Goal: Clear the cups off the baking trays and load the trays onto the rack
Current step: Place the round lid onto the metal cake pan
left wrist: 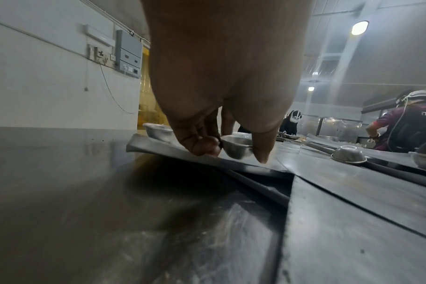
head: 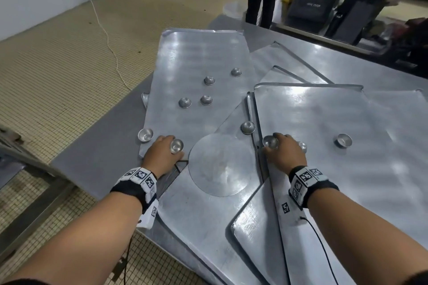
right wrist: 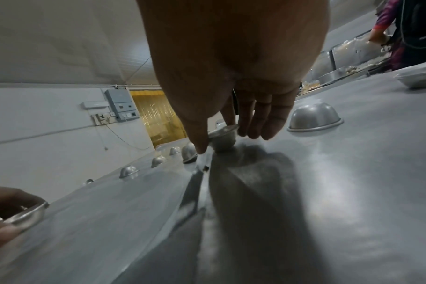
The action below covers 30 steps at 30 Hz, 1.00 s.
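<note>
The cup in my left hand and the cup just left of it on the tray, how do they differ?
The left hand pinches the held cup at its rim; the free cup stands untouched. The held cup is nearer the round disc; the free cup sits at the tray's left edge. Both are upright, small, metal.

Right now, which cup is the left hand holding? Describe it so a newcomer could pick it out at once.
Start at the long tray on the left of the table. At its near corner the left hand pinches a small metal cup. Unlike the four upside-down cups farther up the tray and the loose upright cup beside it, this one is held mouth-up between fingers.
</note>
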{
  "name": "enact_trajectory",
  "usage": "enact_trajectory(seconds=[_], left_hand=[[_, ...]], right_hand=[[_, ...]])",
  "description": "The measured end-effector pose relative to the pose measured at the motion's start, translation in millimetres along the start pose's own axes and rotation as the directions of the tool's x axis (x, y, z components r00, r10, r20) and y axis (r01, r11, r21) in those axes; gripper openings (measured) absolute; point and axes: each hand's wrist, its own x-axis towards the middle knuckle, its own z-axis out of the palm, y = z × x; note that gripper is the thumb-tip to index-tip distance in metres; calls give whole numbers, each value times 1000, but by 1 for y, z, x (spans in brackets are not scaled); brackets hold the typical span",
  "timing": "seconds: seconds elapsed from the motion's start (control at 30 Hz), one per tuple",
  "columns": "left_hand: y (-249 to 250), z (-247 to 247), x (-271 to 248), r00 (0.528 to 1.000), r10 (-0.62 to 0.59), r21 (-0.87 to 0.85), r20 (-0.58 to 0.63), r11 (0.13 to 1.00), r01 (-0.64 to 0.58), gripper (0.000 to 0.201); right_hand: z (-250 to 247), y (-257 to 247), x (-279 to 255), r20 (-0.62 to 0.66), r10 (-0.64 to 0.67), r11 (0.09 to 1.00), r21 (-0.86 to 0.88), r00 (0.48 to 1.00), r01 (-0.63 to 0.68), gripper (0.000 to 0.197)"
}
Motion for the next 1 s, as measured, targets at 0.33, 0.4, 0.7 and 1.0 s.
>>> enact_trajectory(seconds=[0.33,0.4,0.7,1.0], left_hand=[[1,-9,6,997,-76,60,9,995,75,70],[7,-10,2,996,-65,61,-59,996,69,74],[33,12,-21,1000,28,-62,3,998,-28,52],[39,21,-24,994,-34,-48,104,998,39,43]], right_hand=[[-9,17,2,-34,85,996,-35,996,-86,66],[-7,8,-4,-125,25,1000,-13,992,-27,67],[34,-41,-27,96,-103,995,17,990,102,52],[50,-49,-35,140,-72,994,-72,988,83,45]])
